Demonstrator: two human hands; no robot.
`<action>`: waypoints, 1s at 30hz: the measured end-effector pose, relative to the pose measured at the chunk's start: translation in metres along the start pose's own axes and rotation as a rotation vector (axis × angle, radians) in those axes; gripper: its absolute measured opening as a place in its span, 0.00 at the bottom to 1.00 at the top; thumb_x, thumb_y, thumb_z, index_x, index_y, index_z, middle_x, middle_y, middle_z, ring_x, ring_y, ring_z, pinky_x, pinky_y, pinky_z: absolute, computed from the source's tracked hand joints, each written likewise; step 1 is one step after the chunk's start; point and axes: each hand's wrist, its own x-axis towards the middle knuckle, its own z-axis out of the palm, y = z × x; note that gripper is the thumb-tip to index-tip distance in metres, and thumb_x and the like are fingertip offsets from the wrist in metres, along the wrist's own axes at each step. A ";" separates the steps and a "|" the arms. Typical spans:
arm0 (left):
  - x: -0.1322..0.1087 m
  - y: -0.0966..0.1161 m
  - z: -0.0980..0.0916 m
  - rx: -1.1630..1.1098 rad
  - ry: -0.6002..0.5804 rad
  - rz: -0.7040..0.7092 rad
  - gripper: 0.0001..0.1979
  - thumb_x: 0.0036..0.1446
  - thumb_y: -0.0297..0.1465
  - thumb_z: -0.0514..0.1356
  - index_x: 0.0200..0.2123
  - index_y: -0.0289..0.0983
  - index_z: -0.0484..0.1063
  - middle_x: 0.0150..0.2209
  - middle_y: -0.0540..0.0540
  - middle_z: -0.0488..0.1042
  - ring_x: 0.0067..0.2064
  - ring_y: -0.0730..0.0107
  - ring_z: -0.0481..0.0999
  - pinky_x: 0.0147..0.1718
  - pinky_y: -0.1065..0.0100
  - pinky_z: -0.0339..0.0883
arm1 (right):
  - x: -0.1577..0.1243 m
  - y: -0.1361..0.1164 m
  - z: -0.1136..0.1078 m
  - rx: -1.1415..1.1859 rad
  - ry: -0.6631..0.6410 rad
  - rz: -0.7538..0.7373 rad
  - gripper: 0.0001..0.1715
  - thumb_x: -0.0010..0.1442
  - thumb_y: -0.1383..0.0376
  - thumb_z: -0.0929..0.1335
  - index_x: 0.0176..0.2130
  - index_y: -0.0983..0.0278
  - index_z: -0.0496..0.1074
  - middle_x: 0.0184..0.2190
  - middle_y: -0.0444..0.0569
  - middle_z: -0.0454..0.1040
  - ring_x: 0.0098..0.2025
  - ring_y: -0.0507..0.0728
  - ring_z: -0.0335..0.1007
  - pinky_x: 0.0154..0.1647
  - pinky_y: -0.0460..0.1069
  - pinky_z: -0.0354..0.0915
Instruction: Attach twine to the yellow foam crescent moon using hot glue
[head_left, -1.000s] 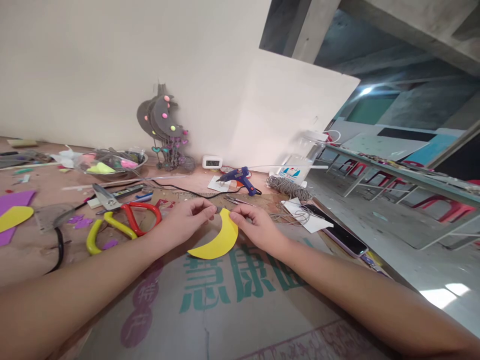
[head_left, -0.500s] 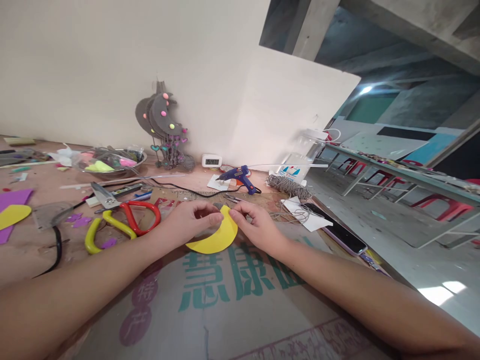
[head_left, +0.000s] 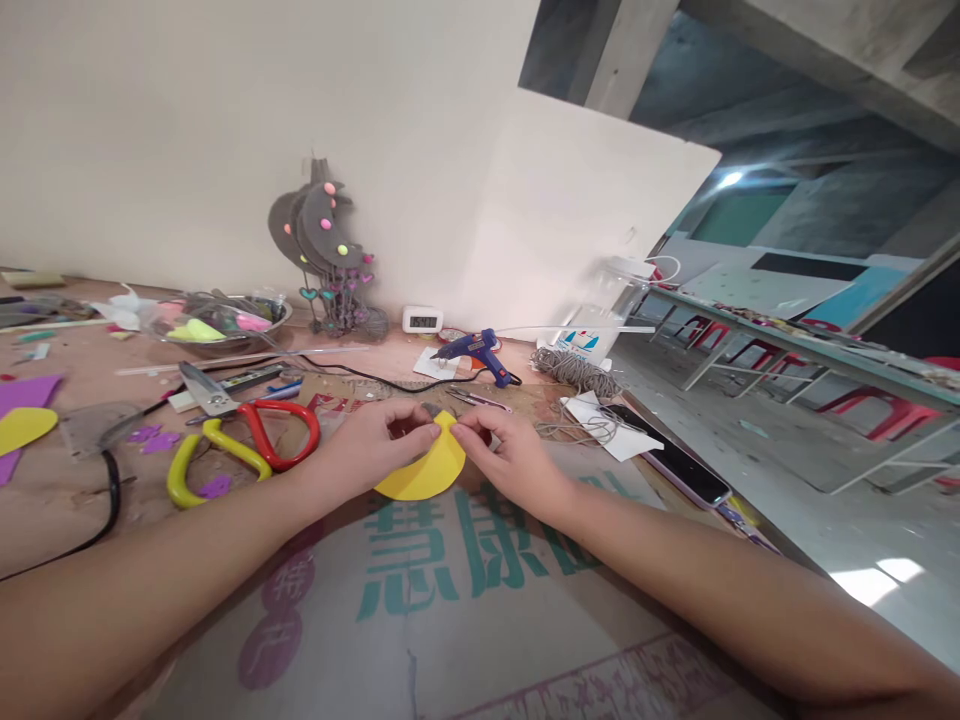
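Observation:
A yellow curved cutout, moon-like in shape [head_left: 426,474], is pinched near its upper tip between my two hands, just above the printed cardboard [head_left: 420,640]. My left hand [head_left: 390,435] closes thumb and fingers on its left side, hiding part of it. From the other side my right hand [head_left: 501,448] grips the same tip, thumb to the front. A bit of grey shows behind the tip; I cannot tell what it is. Scissors with one red and one yellow handle [head_left: 279,436] lie open beside my left wrist.
Behind the hands lies a blue glue gun [head_left: 480,350]. A grey yarn bundle [head_left: 574,372] and a phone [head_left: 675,460] are at right. Grey moon hangings [head_left: 322,235] lean on the wall, near a bowl of colourful bits [head_left: 259,325]. Purple sheet [head_left: 26,395] lies far left.
The yellow cutout has tilted and turned slightly, and its lower left point is now hidden behind my left hand. My right hand has shifted a little to the left.

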 end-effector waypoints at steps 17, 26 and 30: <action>0.002 0.000 -0.002 -0.088 0.017 -0.013 0.16 0.47 0.43 0.56 0.31 0.36 0.71 0.26 0.51 0.71 0.28 0.71 0.68 0.25 0.73 0.61 | 0.002 0.002 0.000 0.049 -0.021 0.027 0.15 0.60 0.60 0.59 0.26 0.65 0.63 0.22 0.43 0.62 0.25 0.49 0.56 0.26 0.44 0.54; 0.004 -0.003 -0.001 -0.127 0.011 -0.029 0.15 0.47 0.41 0.56 0.31 0.36 0.73 0.29 0.49 0.73 0.31 0.70 0.69 0.28 0.72 0.62 | 0.002 0.000 -0.002 0.074 -0.005 0.043 0.14 0.59 0.60 0.59 0.27 0.65 0.64 0.22 0.43 0.63 0.25 0.49 0.56 0.26 0.44 0.55; 0.006 -0.006 -0.003 -0.104 0.114 -0.050 0.15 0.48 0.41 0.56 0.32 0.36 0.72 0.31 0.48 0.74 0.33 0.68 0.70 0.31 0.70 0.62 | 0.002 -0.001 -0.004 0.083 0.024 0.050 0.14 0.60 0.60 0.59 0.27 0.65 0.63 0.23 0.43 0.63 0.26 0.49 0.57 0.28 0.44 0.55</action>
